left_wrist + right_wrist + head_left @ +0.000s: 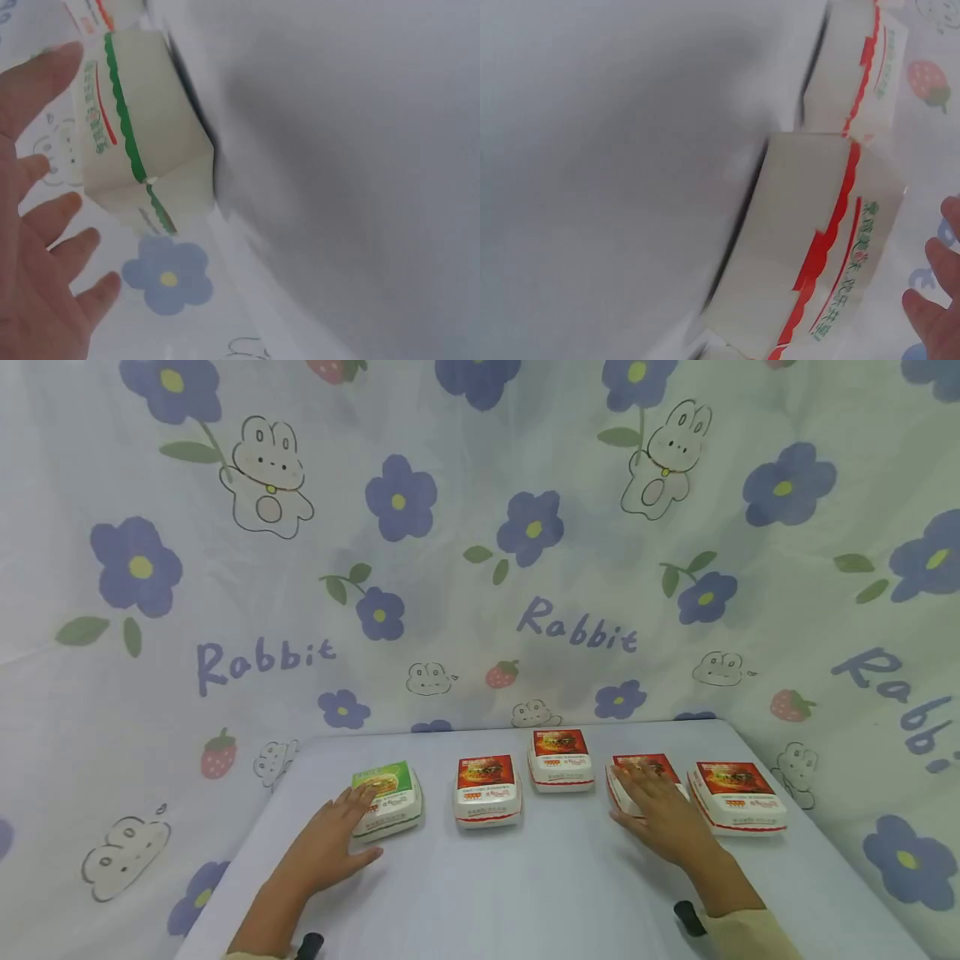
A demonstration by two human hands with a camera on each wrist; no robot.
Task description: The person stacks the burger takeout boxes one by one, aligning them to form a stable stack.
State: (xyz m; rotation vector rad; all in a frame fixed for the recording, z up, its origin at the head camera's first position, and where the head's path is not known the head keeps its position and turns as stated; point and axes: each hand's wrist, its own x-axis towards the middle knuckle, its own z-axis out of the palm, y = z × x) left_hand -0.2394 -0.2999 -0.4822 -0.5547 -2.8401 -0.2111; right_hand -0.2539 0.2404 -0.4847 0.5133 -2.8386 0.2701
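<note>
Several burger boxes stand on the white table. My left hand [327,845], fingers spread, is over the left side of the green-topped burger box [393,810]; in the left wrist view the thumb [45,82] is near that box's edge. My right hand [663,817] reaches over a red-topped burger box [624,795], covering part of its lid, and its fingers are extended. In the right wrist view a red-edged box [780,225] lies below the fingertips [922,307]. Whether either hand touches its box I cannot tell. Both hands hold nothing.
Between the hands are a red-topped box [487,810] and another [561,773] farther back. One more red-topped box [746,814] sits at the right, close beside the one under my right hand. A curtain [465,568] printed with rabbits and flowers hangs behind the table [525,893].
</note>
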